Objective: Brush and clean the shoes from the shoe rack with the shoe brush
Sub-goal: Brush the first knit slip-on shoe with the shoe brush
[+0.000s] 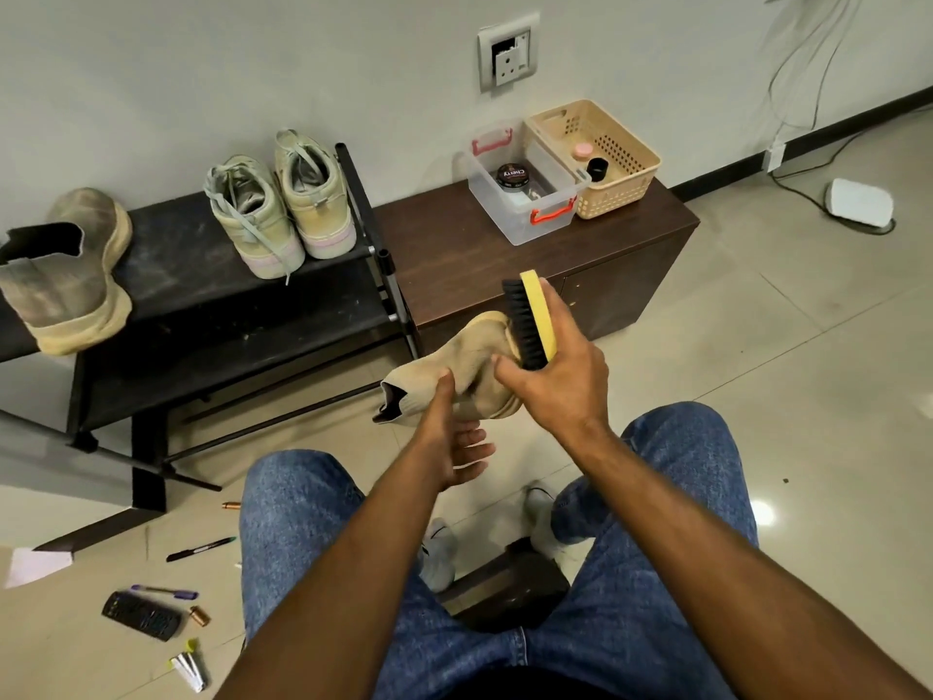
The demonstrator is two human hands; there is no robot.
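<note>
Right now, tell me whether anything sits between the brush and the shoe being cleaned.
Nothing visible does. The right hand holds the shoe brush with its bristles against the tan shoe, which the left hand grips from below.

Both forearms reach forward, the left hand gripping from below, the right hand curled, knuckles up.

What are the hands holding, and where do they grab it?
Right hand grips the shoe brush by its yellow back. Left hand holds the tan boot near its ankle opening.
</note>
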